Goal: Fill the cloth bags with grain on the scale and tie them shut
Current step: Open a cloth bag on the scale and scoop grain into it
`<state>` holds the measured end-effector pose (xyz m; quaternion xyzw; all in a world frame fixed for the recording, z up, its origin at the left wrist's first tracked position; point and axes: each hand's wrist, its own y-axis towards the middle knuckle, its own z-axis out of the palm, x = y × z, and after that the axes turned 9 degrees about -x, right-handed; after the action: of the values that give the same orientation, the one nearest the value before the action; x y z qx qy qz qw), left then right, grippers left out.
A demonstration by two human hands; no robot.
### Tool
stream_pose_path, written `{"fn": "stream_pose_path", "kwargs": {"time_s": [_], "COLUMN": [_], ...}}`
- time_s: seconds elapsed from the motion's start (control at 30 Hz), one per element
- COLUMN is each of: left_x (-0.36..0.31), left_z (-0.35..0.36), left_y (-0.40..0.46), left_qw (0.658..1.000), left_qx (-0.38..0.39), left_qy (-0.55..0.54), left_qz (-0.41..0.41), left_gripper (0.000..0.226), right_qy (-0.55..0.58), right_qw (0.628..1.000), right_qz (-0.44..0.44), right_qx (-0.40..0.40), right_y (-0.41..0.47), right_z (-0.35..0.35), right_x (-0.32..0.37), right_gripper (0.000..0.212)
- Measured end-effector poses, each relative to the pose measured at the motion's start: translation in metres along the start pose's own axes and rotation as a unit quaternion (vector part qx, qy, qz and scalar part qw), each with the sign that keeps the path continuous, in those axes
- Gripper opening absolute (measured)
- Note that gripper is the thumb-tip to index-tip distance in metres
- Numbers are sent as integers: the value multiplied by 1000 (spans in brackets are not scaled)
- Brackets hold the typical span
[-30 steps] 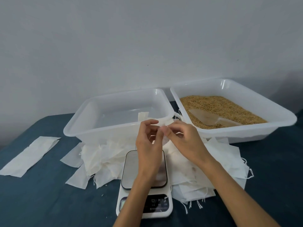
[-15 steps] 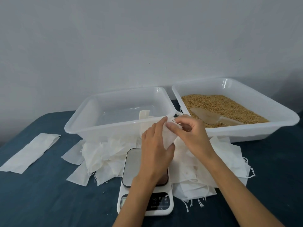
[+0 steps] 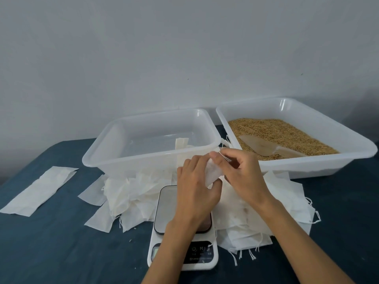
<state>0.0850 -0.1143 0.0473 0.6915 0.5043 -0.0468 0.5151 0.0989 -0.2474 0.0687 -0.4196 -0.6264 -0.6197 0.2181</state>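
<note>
A small cloth bag [image 3: 213,174] is held above the scale [image 3: 183,228], gripped by the left hand [image 3: 195,188] while its drawstring is pinched by the right hand [image 3: 239,173]. The mouth should be spread wide (grain [image 3: 281,134] spills otherwise) before scooping.

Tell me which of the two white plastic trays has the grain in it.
The right-hand tray, beside the right hand. It holds brown grain and a clear scoop; the left tray holds only a cloth bag.
</note>
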Motion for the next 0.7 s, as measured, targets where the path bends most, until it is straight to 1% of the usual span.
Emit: {"fn": "stream_pose_path", "kwargs": {"time_s": [0.07, 0.1, 0.17, 0.23, 0.3, 0.37, 0.4, 0.43, 0.5, 0.57, 0.6, 0.7], "left_x": [1, 1, 2, -1, -6, -11, -12, -13, -12, -9, -9, -8], "left_z": [1, 1, 1, 2, 3, 4, 5, 4, 2, 1, 0, 2], "left_y": [0, -1, -1, -1, -2, -3, -4, -5, -6, -6, -7, -10], "left_qw": [1000, 1000, 999, 999, 999, 999, 999, 1000, 1000, 1000, 1000, 999], "left_qx": [3, 3, -3, 4, 10, -2, -10, -14, -6, 15, 27, 36], "left_qy": [24, 30, 39, 44, 48, 42, 32, 23, 10, 1, 0, -21], "left_qz": [7, 8, 11, 8, 4, 4, 4, 4, 2, -5, -6, -17], "left_gripper": [59, 59, 56, 65, 71, 67, 63, 60, 61, 64, 65, 67], "right_qy": [44, 49, 34, 8, -32, -56, -55, -54, -70, -88, -87, -84], "right_qw": [998, 998, 998, 999, 999, 998, 998, 998, 993, 980, 974, 963], "right_qz": [29, 33, 31, 23, 7, -3, -3, 2, 25, 71, 93, 129], "right_qx": [16, 28, 47, 37, 6, -3, 6, 23, 87, 162, 186, 223], "right_y": [1, 1, 1, 1, 1, 1, 1, 2, 5, 10, 12, 20], "right_z": [-3, -4, -4, -4, -4, -6, -8, -11, -17, -22, -24, -28], "right_x": [0, 0, 2, 4, 6, 11, 14, 16, 22, 26, 28, 35], "right_gripper": [53, 55, 51, 42, 38, 38, 41, 45, 57, 66, 71, 91]}}
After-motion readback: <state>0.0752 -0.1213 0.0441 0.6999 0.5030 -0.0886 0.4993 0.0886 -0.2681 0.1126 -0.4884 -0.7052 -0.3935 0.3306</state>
